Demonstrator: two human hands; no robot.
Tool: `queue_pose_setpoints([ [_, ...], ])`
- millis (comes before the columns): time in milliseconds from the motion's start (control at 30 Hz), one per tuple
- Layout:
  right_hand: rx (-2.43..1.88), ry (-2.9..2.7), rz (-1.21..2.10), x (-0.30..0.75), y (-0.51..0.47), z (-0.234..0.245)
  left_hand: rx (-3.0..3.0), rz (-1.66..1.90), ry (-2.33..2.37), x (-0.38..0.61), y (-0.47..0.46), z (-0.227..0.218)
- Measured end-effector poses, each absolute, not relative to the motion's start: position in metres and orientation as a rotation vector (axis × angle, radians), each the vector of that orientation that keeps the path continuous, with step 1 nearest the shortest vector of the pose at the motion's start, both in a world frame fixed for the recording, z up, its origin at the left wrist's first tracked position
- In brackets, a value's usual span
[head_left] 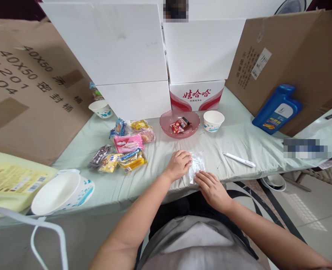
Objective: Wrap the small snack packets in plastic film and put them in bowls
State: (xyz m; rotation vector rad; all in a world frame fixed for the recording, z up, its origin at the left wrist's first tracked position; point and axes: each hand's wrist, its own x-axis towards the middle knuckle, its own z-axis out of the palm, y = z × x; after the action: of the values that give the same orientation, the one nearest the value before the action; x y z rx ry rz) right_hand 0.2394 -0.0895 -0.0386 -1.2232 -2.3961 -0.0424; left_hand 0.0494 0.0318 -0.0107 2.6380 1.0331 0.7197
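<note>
Fingers (186, 157) curl on the left hand (178, 165) and stretch on the right hand (213, 190), touching a clear plastic bag (197, 164) near the table (230, 140) edge — whether they pinch it, I cannot tell. Beyond, a pink bowl (193, 127) stands between snack packets (128, 143) and a paper cup (213, 123).

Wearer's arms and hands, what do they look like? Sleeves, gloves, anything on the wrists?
The left hand and right hand are ungloved; both forearms are bare, with no sleeve reaching them. No watch, bracelet, cable or marking shows. The top is grey with a paler front area.
</note>
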Motion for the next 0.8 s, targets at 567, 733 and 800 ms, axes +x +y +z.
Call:
queue_pose_setpoints([
  [567, -1.680, -2.221, 0.280, 0.248, 0.014, 0.012, 2.651, 0.895, 0.871, 0.043, 0.039, -0.025],
  [733, -1.844, -2.289, 0.131, 0.240, 0.023, 0.002, 2.600, 0.988, 0.865, 0.042, 0.039, -0.024],
  [800, -1.841, -2.276, 0.083, 0.238, 0.021, -0.003, 2.558, 1.069, 0.898, 0.042, 0.037, -0.020],
])
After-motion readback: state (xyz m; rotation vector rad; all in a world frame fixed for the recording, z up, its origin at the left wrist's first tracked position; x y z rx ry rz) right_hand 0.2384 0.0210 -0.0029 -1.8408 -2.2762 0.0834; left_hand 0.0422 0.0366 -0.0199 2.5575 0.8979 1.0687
